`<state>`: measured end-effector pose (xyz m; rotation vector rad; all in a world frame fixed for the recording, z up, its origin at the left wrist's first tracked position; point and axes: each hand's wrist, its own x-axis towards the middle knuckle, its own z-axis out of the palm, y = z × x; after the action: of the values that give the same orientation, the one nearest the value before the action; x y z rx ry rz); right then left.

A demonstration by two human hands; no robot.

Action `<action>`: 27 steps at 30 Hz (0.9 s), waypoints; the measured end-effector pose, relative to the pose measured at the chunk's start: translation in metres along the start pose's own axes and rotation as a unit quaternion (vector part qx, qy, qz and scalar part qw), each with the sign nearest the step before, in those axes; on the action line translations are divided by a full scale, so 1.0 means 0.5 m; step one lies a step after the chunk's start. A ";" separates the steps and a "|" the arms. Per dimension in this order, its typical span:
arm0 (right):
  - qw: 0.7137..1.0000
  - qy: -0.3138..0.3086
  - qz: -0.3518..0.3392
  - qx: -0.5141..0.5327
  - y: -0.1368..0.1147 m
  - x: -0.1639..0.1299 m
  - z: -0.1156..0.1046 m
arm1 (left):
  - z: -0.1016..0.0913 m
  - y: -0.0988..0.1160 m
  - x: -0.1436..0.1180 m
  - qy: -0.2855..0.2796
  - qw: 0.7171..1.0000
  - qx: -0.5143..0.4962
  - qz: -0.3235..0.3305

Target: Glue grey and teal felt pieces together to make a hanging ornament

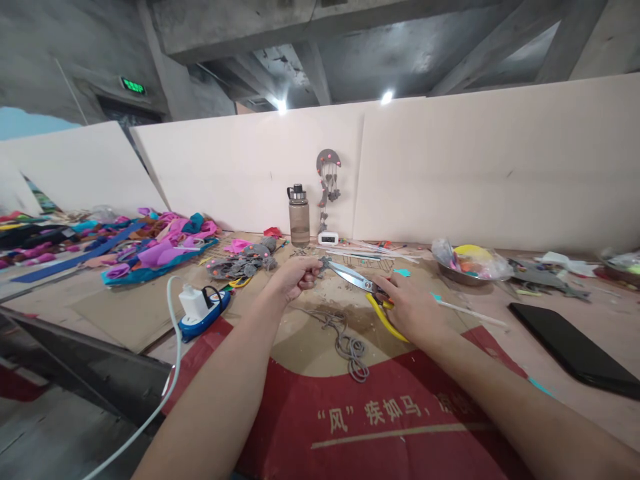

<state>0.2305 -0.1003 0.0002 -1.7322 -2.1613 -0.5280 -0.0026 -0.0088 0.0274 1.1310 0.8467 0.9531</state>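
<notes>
My right hand (413, 303) grips a pair of scissors (351, 276) with silver blades and yellow handles. The blades point left, their tips at a small grey piece (325, 261) that looks like felt. My left hand (299, 277) is closed in a pinch on that piece, and its exact shape is too small to tell. Below both hands, a loosely coiled grey cord (353, 350) lies on a brown and red cardboard sheet (310, 353). Left of my left hand is a pile of grey felt pieces (240, 263) dotted with pink and orange.
A water bottle (299, 220) and a small white digital clock (328, 238) stand by the pale partition, where a grey moon-shaped hanging (329, 163) is fixed. Colourful cloth (165, 247) and a power strip (204, 319) lie left; a bowl (467, 272) and black phone (570, 347) are right.
</notes>
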 end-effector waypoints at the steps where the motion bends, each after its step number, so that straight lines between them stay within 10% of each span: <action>1: 1.000 -0.004 0.003 0.004 0.000 0.000 0.000 | 0.001 0.001 -0.001 0.004 1.000 -0.001 0.003; 27: 0.997 0.037 -0.008 -0.075 0.003 -0.004 0.008 | 0.004 -0.003 0.002 0.042 0.998 0.028 0.034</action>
<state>0.2322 -0.0997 -0.0041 -1.7430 -2.1343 -0.7629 -0.0003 -0.0089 0.0262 1.1807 0.9131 1.0437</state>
